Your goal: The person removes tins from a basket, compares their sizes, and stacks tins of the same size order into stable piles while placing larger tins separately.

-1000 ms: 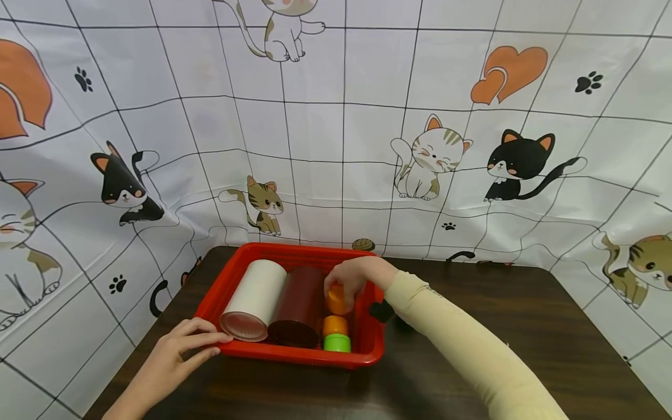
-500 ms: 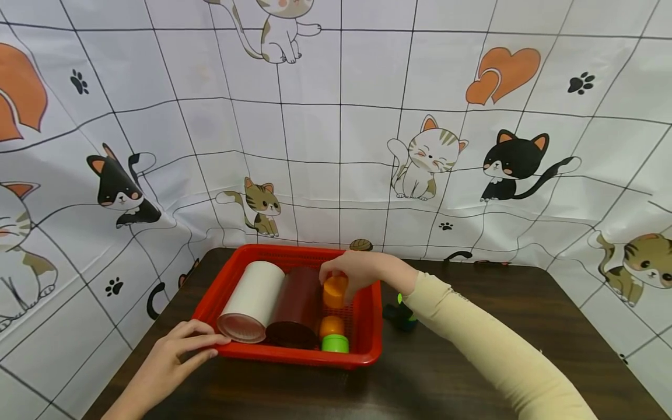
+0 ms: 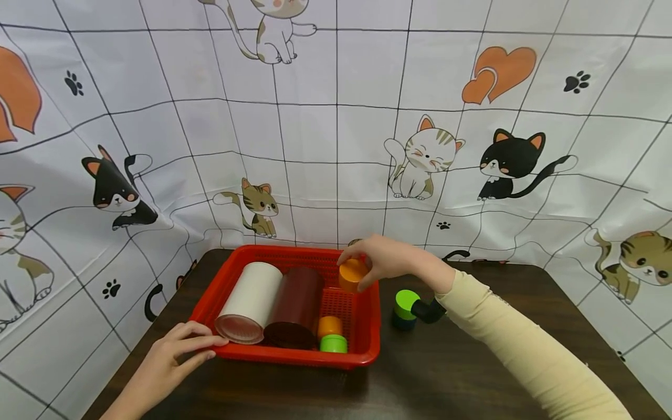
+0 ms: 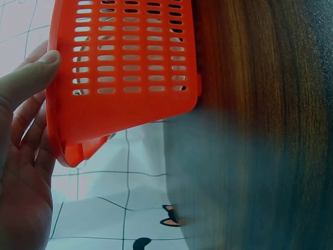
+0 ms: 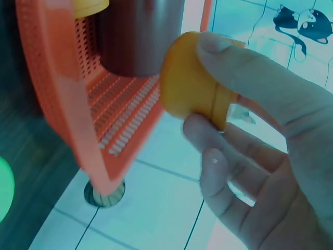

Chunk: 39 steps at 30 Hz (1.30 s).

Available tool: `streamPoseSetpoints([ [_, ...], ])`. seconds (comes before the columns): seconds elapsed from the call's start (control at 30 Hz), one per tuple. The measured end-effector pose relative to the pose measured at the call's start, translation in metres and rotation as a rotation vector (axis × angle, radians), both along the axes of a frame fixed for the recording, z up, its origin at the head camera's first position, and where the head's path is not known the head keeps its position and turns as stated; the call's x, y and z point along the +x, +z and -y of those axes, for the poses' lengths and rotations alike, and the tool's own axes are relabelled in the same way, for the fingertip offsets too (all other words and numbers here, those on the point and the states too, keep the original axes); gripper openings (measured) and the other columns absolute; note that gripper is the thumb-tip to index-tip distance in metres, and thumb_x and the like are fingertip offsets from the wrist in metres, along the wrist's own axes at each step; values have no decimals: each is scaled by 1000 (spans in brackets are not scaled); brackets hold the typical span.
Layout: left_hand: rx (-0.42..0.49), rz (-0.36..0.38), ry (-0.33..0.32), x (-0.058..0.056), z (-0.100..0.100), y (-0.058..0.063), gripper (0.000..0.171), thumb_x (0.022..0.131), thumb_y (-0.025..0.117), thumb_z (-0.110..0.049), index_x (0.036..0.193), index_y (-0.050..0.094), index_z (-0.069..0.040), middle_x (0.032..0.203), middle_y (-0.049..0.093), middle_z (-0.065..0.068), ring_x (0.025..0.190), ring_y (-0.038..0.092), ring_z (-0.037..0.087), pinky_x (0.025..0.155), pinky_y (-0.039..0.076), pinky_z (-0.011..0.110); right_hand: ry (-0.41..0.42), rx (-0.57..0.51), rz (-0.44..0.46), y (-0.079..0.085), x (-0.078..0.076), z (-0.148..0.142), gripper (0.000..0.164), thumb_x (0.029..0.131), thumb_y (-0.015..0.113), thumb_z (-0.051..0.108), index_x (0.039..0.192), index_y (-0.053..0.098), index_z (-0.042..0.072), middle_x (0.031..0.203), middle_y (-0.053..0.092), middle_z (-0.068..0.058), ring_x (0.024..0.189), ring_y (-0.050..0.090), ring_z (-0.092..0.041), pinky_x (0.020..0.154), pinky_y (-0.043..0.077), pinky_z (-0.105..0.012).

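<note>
My right hand (image 3: 383, 256) pinches a small orange jar (image 5: 187, 78) between thumb and fingers, above the back right part of a red plastic basket (image 3: 294, 354). My left hand (image 3: 170, 350) is at the basket's front left corner, with the thumb on the outer side of the rim and the fingers beyond it in the left wrist view. Inside the basket, a white canister (image 3: 252, 297) and a dark brown canister (image 3: 296, 306) lie side by side. Right of them, near the front wall, sit another orange jar (image 3: 329, 326) and a green one (image 3: 333, 343).
A container with a bright green top and dark base (image 3: 405, 309) stands on the dark wooden table (image 3: 472, 350), right of the basket. A black wrist device (image 3: 429, 311) overlaps its edge in the head view. A white cat-print sheet (image 3: 315, 146) hangs behind and beside the table.
My right hand has lifted the orange jar from beside the brown canister and moved it up and right. The green-topped container has come into sight. The left hand keeps its place on the basket.
</note>
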State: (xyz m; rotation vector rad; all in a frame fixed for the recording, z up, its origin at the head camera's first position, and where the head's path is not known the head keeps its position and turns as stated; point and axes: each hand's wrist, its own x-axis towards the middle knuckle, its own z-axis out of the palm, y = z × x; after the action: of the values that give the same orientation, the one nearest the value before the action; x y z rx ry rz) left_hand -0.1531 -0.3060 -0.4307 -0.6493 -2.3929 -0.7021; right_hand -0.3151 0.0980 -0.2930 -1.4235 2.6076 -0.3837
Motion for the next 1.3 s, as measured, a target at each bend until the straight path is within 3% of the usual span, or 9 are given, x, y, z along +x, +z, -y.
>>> streamPoseSetpoints([
  [0.2,-1,12,18,0,-1,-1,51,64,86,0,100,77,-34,98,62,-14,91,47,-6,76,40,4,-13,-56,-54,6,0,-21,53,78,85,30,125,66,15,106,69,2,69,54,-14,64,44,-21],
  [0.5,-4,9,7,1,-1,-2,51,64,85,2,101,77,-32,98,62,-14,91,48,-6,74,40,4,-52,-121,-99,8,-2,-54,50,77,85,35,120,67,17,101,68,4,80,57,-10,69,50,-24],
  [0.97,-13,15,-8,0,-1,1,54,63,85,4,102,76,-32,99,60,-17,90,47,-9,71,39,6,-139,-85,-118,-9,-3,-96,52,78,84,37,122,67,17,98,65,5,82,58,-13,73,49,-26],
  [1.3,-7,-5,-34,-2,-1,-1,55,62,85,6,102,76,-32,99,61,-16,91,47,-8,72,39,7,-155,-67,-84,-31,-3,-107,48,80,83,32,123,66,22,100,63,5,81,55,-16,70,45,-24],
])
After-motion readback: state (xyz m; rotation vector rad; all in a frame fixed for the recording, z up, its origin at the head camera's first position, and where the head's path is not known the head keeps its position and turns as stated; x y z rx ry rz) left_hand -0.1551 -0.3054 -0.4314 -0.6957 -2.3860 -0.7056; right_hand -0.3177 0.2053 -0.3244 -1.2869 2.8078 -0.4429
